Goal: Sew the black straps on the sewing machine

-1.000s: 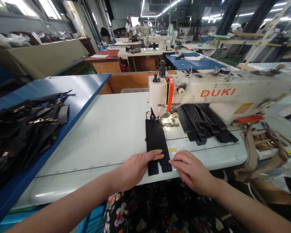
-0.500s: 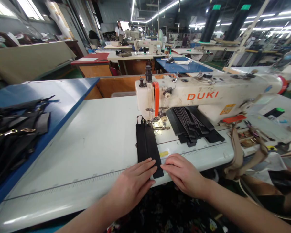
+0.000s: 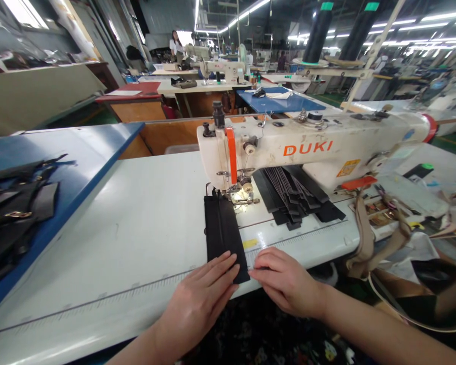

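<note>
On the white surface (image 3: 144,238) the left hand (image 3: 199,296) lies flat, unclenched, across the black strip (image 3: 220,230), the right hand (image 3: 285,279) has bunched fingertips at its right edge — pinching or not, I cannot tell — and the sewing machine (image 3: 311,144) stands beyond.

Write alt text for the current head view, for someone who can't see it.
A person's left hand lies flat on a black fabric strip running up to a white sewing machine; the right hand's fingertips are at the strip's right edge. More dark strips lie beneath the machine's arm, and black straps with shiny metal parts lie on a blue table at left.
</note>
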A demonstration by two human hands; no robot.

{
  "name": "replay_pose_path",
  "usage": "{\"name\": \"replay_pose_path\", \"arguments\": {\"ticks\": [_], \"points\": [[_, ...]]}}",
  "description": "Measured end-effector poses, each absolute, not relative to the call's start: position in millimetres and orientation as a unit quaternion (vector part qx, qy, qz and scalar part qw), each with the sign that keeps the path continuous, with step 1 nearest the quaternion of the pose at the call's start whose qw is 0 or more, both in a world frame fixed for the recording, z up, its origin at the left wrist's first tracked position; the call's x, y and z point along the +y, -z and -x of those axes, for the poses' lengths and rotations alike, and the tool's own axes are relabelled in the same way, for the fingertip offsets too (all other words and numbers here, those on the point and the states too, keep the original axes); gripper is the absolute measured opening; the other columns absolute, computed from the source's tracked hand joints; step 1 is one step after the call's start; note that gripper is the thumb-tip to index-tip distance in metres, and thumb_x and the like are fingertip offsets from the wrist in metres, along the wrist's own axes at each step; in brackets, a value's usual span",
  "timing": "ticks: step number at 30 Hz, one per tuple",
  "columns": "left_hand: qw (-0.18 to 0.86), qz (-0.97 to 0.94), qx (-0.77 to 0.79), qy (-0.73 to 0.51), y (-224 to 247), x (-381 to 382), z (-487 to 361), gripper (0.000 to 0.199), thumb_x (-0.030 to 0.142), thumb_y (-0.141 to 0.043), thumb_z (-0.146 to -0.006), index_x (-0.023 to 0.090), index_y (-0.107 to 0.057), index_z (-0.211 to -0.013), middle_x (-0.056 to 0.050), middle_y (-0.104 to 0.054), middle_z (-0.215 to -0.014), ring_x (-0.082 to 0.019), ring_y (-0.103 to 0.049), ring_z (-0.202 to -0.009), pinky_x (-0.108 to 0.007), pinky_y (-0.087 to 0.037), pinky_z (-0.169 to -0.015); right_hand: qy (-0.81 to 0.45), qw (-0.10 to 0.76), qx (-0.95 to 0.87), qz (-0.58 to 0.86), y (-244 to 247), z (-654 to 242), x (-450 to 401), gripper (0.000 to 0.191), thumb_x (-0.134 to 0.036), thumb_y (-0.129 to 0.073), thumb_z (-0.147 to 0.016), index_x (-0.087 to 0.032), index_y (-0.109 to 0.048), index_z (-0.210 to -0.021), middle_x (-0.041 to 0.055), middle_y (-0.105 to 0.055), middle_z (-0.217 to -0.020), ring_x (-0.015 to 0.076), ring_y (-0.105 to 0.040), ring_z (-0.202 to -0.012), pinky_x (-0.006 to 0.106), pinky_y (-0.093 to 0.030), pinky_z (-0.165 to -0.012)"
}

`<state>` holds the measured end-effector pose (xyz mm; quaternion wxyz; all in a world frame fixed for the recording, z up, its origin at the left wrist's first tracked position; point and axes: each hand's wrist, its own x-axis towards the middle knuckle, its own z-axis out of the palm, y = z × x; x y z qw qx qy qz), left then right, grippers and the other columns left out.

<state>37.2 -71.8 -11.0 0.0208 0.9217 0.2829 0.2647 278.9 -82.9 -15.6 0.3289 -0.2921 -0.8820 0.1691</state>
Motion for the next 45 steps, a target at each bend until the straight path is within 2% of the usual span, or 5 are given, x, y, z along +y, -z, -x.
{"name": "replay_pose_path", "arguments": {"ticks": [15, 25, 30, 38, 45], "points": [[-0.005, -0.932, 0.265, -0.248, 9.5, -73.7, -37.5, 0.028, 0.016, -0.045, -0.098, 0.011, -0.060, -0.121, -0.011, -0.065, -0.123, -0.023, -0.057, -0.121, -0.033, -0.053, -0.097, -0.179, 0.327, -0.886, 0.276, 13.4, -280.0, -82.9, 0.026, -0.006, -0.044, -0.088, -0.009, -0.060, -0.108, 0.0130, -0.058, -0.094, 0.0232, -0.049, -0.094, 0.039, -0.049, -0.086], [-0.056, -0.948, 0.241, -0.200, 10.5, -76.0, -37.1, 0.033, 0.008, -0.039, -0.097, 0.009, -0.059, -0.122, -0.013, -0.062, -0.128, -0.024, -0.051, -0.127, -0.036, -0.051, -0.099, -0.181, 0.310, -0.893, 0.270, 9.4, -282.4, -76.5, 0.027, -0.007, -0.042, -0.090, -0.012, -0.060, -0.109, 0.0112, -0.058, -0.093, 0.0227, -0.050, -0.091, 0.039, -0.050, -0.084], [-0.071, -0.948, 0.239, -0.198, 14.3, -77.6, -36.8, 0.033, 0.008, -0.038, -0.097, 0.008, -0.059, -0.122, -0.014, -0.062, -0.128, -0.025, -0.052, -0.125, -0.037, -0.052, -0.098, -0.164, 0.312, -0.895, 0.274, 8.5, -281.3, -68.3, 0.029, -0.008, -0.040, -0.091, -0.013, -0.059, -0.112, 0.0112, -0.059, -0.092, 0.0229, -0.050, -0.090, 0.039, -0.051, -0.082], [-0.076, -0.936, 0.259, -0.228, 9.8, -77.6, -44.1, 0.027, 0.013, -0.043, -0.098, 0.009, -0.064, -0.115, -0.013, -0.066, -0.121, -0.024, -0.059, -0.118, -0.035, -0.055, -0.094, -0.133, 0.266, -0.917, 0.266, 7.7, -277.5, -68.0, 0.031, -0.010, -0.037, -0.092, -0.011, -0.056, -0.117, 0.0127, -0.060, -0.092, 0.0237, -0.050, -0.092, 0.039, -0.051, -0.081], [-0.083, -0.938, 0.257, -0.215, 12.4, -78.7, -43.6, 0.027, 0.011, -0.043, -0.097, 0.008, -0.064, -0.114, -0.013, -0.066, -0.121, -0.025, -0.059, -0.118, -0.036, -0.056, -0.093, -0.094, 0.232, -0.936, 0.248, 8.1, -277.4, -66.8, 0.028, -0.011, -0.037, -0.092, -0.008, -0.060, -0.109, 0.0125, -0.059, -0.088, 0.0245, -0.049, -0.088, 0.038, -0.049, -0.081]]}}
